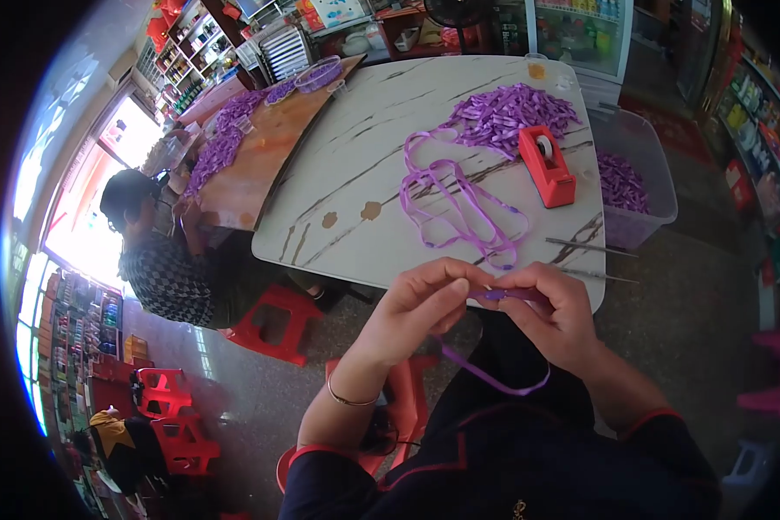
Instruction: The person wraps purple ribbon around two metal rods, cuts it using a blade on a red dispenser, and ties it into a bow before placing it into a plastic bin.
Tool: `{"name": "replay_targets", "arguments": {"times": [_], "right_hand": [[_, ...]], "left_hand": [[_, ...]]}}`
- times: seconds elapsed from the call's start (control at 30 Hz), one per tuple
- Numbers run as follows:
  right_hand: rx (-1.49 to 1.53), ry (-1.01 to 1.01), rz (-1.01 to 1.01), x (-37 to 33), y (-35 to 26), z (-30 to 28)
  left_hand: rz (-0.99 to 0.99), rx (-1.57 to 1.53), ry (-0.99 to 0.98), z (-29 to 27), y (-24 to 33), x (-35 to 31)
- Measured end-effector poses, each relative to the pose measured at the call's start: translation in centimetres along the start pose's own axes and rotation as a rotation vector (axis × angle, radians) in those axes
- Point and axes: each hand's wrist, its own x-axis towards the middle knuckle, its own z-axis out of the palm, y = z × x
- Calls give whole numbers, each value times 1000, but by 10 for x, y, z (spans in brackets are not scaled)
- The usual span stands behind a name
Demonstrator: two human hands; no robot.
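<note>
"Strap (497, 295) first: where is it?"

"Up in the air by the table's (338, 173) near edge, stretched briefly between the hands. Left hand (420, 303) pinches it with thumb and forefinger; right hand (556, 308) grips it too, fingers curled around."

"Why so close together?"

"Probably for control. Soft, narrow stuff sags unless both sides are pinned, and a short span gives the fingertips something firm. Whether the fingertips touch each other, I can't tell."

"And the length below?"

"It droops in a curve over the lap, seemingly left slack so it won't tug."

"What about the loops (468, 201) on the table?"

"Spread loose just beyond the hands, perhaps so they don't snarl. Behind them is the purple pile (511, 117), heaped within reach."

"The red dispenser (549, 173)?"

"Right side, beside the pile, presumably handy for the right hand without crowding the middle. Two thin rods (581, 245) lie nearer, overhanging the edge, which might make them easy to pick up."

"And the tub (660, 178)?"

"Beyond the table's right side, with more purple pieces inside."
</note>
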Motion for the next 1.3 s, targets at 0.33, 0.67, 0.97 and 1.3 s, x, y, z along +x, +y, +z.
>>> {"name": "replay_targets", "arguments": {"times": [0.33,0.67,0.97,1.3], "right_hand": [[-299,0,-15,-14,-4,-22],[-375,15,-45,-8,-2,-38],[-30,-121,441,0,6,-42],[14,-181,467,2,19,-56]], "left_hand": [[-148,-80,-66,-1,-27,-10],[-70,168,-34,-3,-48,-9],[-157,-171,-274,-11,-58,4],[-247,-202,-264,5,-60,42]]}}
